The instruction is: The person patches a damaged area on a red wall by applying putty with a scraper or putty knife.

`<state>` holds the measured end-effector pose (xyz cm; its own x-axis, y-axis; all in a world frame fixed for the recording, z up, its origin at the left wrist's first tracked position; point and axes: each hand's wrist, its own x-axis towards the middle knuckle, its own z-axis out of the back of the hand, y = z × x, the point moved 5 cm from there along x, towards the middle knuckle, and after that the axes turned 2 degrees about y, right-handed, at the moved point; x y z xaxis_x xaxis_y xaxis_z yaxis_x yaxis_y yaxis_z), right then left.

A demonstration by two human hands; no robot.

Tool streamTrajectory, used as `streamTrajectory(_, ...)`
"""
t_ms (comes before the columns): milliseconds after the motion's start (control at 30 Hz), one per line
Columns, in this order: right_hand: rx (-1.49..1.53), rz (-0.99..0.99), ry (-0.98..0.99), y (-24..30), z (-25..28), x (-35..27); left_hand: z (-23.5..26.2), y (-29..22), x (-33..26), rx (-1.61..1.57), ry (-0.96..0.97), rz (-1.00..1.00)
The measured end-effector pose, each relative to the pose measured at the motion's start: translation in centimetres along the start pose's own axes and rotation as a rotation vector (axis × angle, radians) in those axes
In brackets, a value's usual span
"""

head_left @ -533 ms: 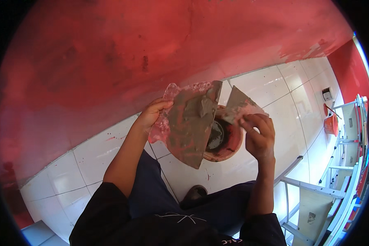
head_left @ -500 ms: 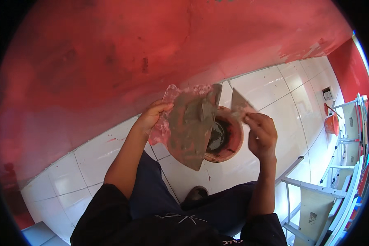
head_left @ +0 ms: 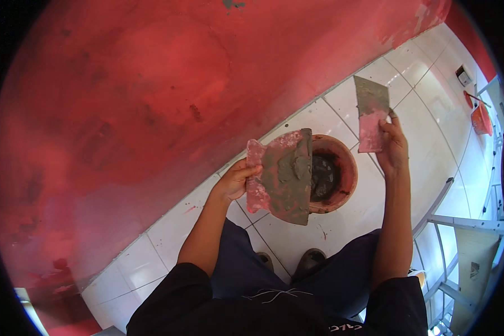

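My left hand (head_left: 233, 180) grips the scalloped pink edge of a flat plastic mortar scraper board (head_left: 288, 199), thumb on top. Grey mortar coats most of its face, with a thicker lump (head_left: 298, 165) near the straight right edge. Off to the right, my right hand (head_left: 395, 147) holds a smaller pink plastic scraper (head_left: 371, 131) by its side, its upper half covered in grey mortar. Below the board stands an orange-red bucket (head_left: 348, 175), partly hidden by it, with dark wet mortar (head_left: 323, 176) inside.
A smudged red wall (head_left: 151, 123) rises on the left and ahead, meeting white floor tiles (head_left: 431, 134). Metal ladders (head_left: 470, 224) lie along the right. Farther off are a small red bucket (head_left: 480, 119) and a dark-and-white container (head_left: 463, 75). My shoes (head_left: 308, 262) are behind the bucket.
My right hand has lifted the small scraper up and away from the bucket, turning its coated face into view. The board now lies more level, and the whole view has shifted.
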<state>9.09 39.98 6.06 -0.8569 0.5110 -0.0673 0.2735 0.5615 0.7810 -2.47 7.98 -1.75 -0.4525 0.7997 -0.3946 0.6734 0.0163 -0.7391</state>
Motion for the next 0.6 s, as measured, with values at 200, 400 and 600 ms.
streamTrajectory(200,0.152,0.048,0.009,2.3,3.7,0.3,-1.8,2.8,1.9,-0.104,0.014,-0.027)
streamTrajectory(400,0.236,-0.003,-0.182,9.6,3.7,1.4,-16.2,-4.2,-0.7,-0.355,0.152,0.135)
streamTrajectory(600,0.321,-0.153,-0.394,11.9,3.2,-5.5,-28.9,-12.5,-9.6,-0.445,-0.041,0.297)
